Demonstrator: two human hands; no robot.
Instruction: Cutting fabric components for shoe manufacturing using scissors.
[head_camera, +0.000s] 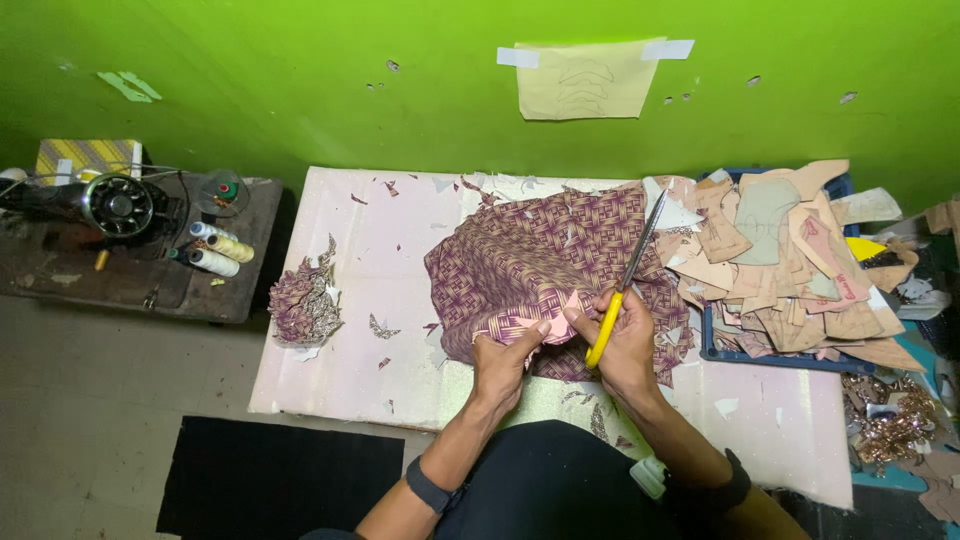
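Two bare forearms seen from above, a dark band (428, 487) worn on the left wrist, a black band (722, 484) worn on the right wrist, dark clothing (545, 485) worn below

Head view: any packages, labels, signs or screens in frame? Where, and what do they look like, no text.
Paper sheet: taped to the green wall above the table, pale yellow, roughly rectangular, faint curved outlines drawn on it, white tape strips at both top corners.
Yellow patterned box or book: far left, behind the sewing machine, flat, rectangular; too small to tell which.
No screens visible.
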